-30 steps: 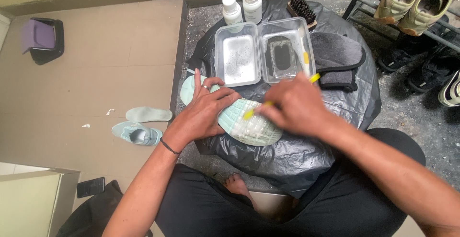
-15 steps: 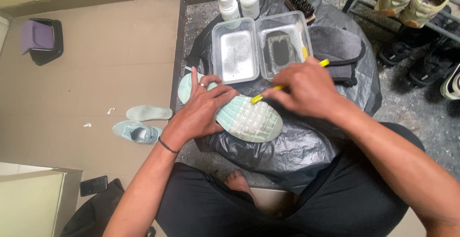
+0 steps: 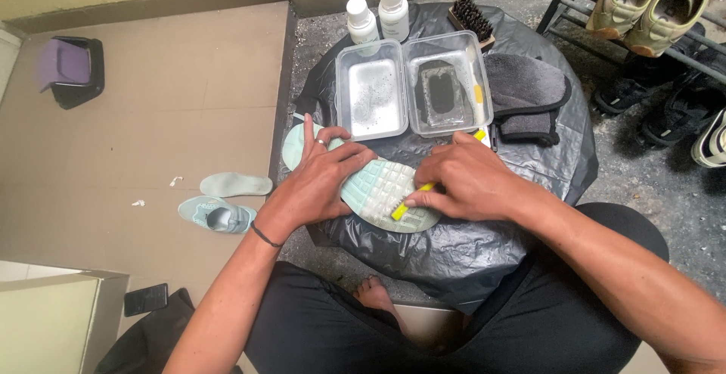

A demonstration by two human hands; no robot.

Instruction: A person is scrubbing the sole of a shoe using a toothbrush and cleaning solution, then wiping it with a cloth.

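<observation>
A mint-green shoe [image 3: 382,192] lies sole up on a black plastic sheet [image 3: 469,245] in front of me. My left hand [image 3: 321,177] presses down on its heel end and holds it steady. My right hand [image 3: 469,185] is shut on a small yellow-handled brush [image 3: 404,206], whose tip touches the pale ridged sole near the toe. A ring shows on a left finger, and a dark band on the left wrist.
Two clear plastic tubs [image 3: 412,86] stand behind the shoe, with two white bottles [image 3: 378,15], a bristle brush [image 3: 470,20] and a grey cloth [image 3: 525,90]. The second shoe [image 3: 215,215] and an insole [image 3: 234,185] lie on the floor at left. A shoe rack [image 3: 658,34] stands at right.
My right hand has moved the brush down and left along the sole, from the shoe's far edge toward its near toe end. My left hand keeps its hold.
</observation>
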